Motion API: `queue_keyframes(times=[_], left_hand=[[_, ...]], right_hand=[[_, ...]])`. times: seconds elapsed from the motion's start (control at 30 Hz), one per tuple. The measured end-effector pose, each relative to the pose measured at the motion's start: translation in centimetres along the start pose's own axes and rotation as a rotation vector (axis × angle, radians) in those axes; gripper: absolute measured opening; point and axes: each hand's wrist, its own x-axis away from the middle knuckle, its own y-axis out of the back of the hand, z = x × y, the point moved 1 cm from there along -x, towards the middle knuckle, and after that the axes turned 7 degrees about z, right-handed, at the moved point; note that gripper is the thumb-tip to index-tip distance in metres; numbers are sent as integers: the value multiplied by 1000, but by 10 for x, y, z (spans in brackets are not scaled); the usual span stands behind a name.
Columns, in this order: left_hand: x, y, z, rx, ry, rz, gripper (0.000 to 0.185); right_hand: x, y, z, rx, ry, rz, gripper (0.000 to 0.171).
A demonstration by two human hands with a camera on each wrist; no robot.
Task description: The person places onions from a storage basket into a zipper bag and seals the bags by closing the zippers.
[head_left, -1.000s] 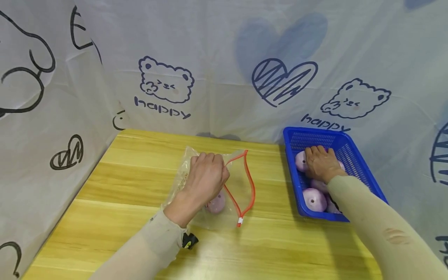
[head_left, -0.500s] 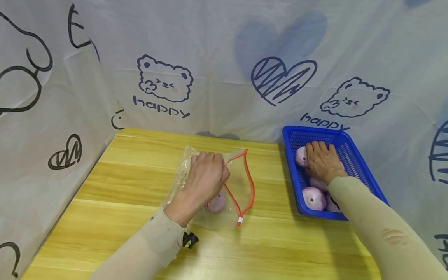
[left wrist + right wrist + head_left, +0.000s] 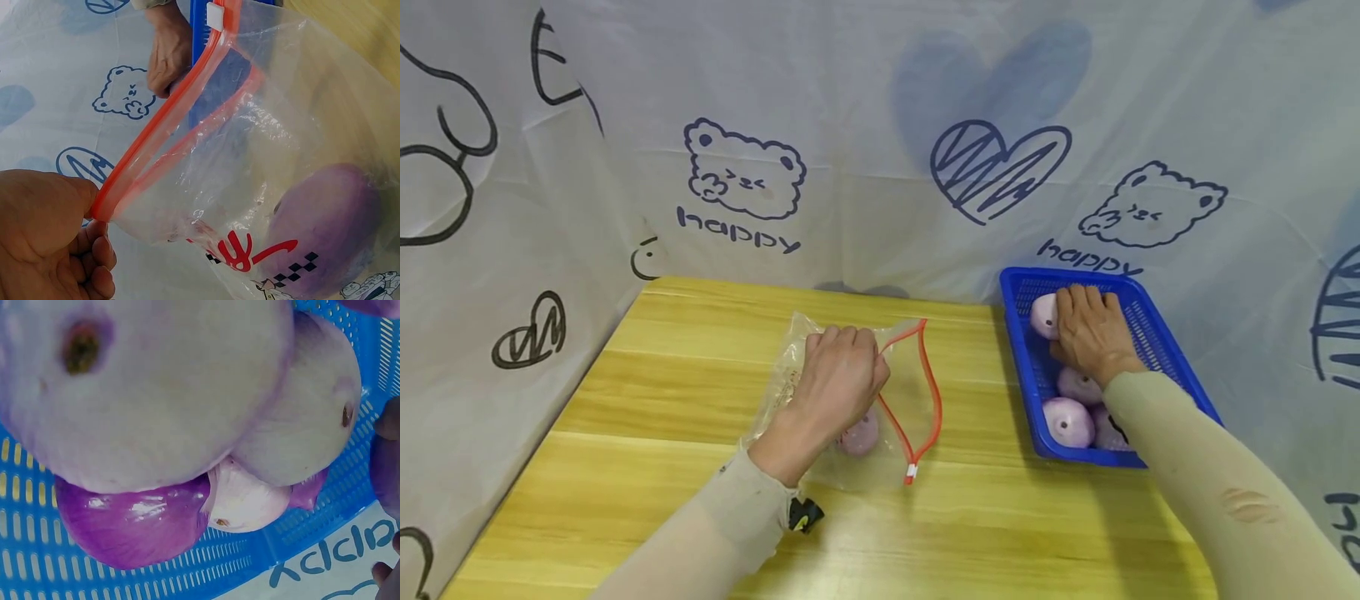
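A clear plastic bag (image 3: pixel 294 119) lies on the wooden tabletop, and its red zip strip (image 3: pixel 181 94) makes a mouth which stands apart on the side toward the basket. Inside the bag there is one purple onion (image 3: pixel 859 433), below the left hand (image 3: pixel 835 371). This hand has its thumb and fingers clamped on the edge of the bag, at one end of the zip strip; at the other end sits a small white slider (image 3: pixel 215 17). To the right of the bag, well apart from it, the right hand (image 3: pixel 1093 329) is within the blue basket (image 3: pixel 1075 455). Its fingers are clamped on a pale purple onion (image 3: pixel 1045 317), which shows at the left side of the hand, near the far end of the basket. In the same basket, nearer to the person, lie more onions (image 3: pixel 1068 422), close together; how many they are, I cannot tell, because the hand and the sleeve (image 3: pixel 1210 483) hide a part. Behind the tabletop hangs a white cloth (image 3: pixel 865 92) with drawn bears, hearts and the word "happy".
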Motion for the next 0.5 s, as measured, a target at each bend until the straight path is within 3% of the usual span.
queue_keyframes(times=[0.5], left_hand=[[-3, 4, -2, -9, 5, -1, 25]], right_hand=[[-2, 16, -5, -41, 7, -202, 67]])
